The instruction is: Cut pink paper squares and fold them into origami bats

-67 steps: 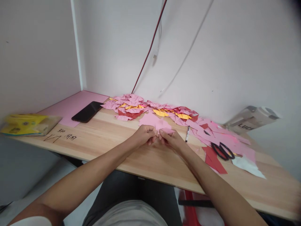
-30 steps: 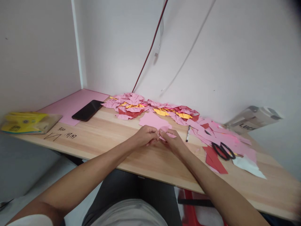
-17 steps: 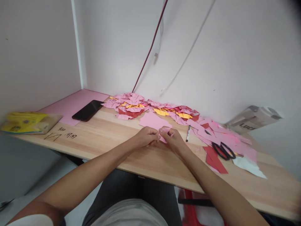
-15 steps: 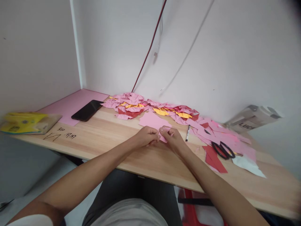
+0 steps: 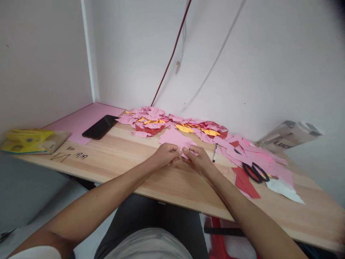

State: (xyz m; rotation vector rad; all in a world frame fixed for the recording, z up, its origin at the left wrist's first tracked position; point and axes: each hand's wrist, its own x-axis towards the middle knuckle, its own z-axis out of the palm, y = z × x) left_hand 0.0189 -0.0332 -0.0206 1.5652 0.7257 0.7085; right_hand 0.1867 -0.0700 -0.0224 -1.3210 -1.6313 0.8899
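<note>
Head view: well in from the front edge of the worktop [image 5: 129,154], the right hand [image 5: 198,157] has its fingers clamped on a pink paper [image 5: 183,155]; the left hand [image 5: 168,154] has fingers curled together at its left edge, grip hidden; wide room leftward to the phone [image 5: 100,127], the pen [image 5: 215,153] near on the right

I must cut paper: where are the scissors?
At right in the head view, the scissors lie on the table, near red paper and white paper.
</note>
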